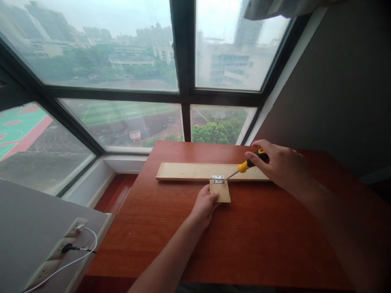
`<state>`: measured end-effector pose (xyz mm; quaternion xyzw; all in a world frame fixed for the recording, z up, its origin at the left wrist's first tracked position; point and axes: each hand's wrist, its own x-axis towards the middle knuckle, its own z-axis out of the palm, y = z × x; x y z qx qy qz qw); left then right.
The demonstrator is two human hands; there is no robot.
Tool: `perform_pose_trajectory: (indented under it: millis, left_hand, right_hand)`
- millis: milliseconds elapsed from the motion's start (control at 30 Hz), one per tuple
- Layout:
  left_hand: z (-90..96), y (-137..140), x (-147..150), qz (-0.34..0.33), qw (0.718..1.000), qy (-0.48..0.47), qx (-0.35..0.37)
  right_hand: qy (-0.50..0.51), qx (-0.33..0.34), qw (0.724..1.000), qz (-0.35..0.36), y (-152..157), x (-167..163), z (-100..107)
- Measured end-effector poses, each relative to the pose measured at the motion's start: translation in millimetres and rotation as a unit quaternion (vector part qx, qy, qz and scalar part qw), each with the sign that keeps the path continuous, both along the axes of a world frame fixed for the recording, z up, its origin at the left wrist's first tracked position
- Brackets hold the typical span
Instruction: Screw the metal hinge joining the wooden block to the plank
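A small, pale wooden board is gripped along its left side by my left hand, thumb on top and fingers underneath. A silver metal hinge joins its far edge to a long, pale wooden plank lying across the table. My right hand is closed on the black-and-yellow handle of a screwdriver. The screwdriver slants down to the left, its tip at the right end of the hinge's near leaf. Whether the tip sits in a screw is too small to tell.
Everything lies on a reddish-brown wooden table. Large dark-framed windows stand behind it. At the lower left, a low wall carries power sockets with a white cable and a black plug.
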<state>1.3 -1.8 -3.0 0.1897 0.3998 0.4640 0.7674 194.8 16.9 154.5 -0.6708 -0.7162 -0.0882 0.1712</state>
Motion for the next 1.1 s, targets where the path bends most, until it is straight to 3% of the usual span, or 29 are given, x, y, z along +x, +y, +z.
perform_pose_trajectory:
  millis: [200,467,700,933,1000,1100]
  left_hand:
    - [0.3,0.2,0.7,0.000,1.000,0.004,-0.003]
    - [-2.6,-0.1,0.3,0.000,1.000,0.005,0.004]
    - [-1.9,-1.5,1.1,0.003,1.000,0.009,0.010]
    - [0.3,-1.4,1.0,0.004,1.000,0.013,0.007]
    - [0.4,-1.2,1.0,0.003,1.000,0.016,0.005]
    - [-0.2,-1.0,1.1,0.001,1.000,0.018,0.006]
  right_hand:
    - [0.175,-0.063,0.973,0.135,-0.4,5.9,4.5]
    - [0.007,0.017,1.000,0.002,2.1,5.2,-2.4]
    - [0.163,-0.074,0.976,0.125,0.9,11.0,1.6]
    - [-0.004,0.002,1.000,0.010,1.2,6.8,-3.4]
    - [0.023,-0.016,0.999,0.018,1.0,6.8,-3.1]
    - [0.135,-0.065,0.984,0.097,0.4,8.9,-0.5]
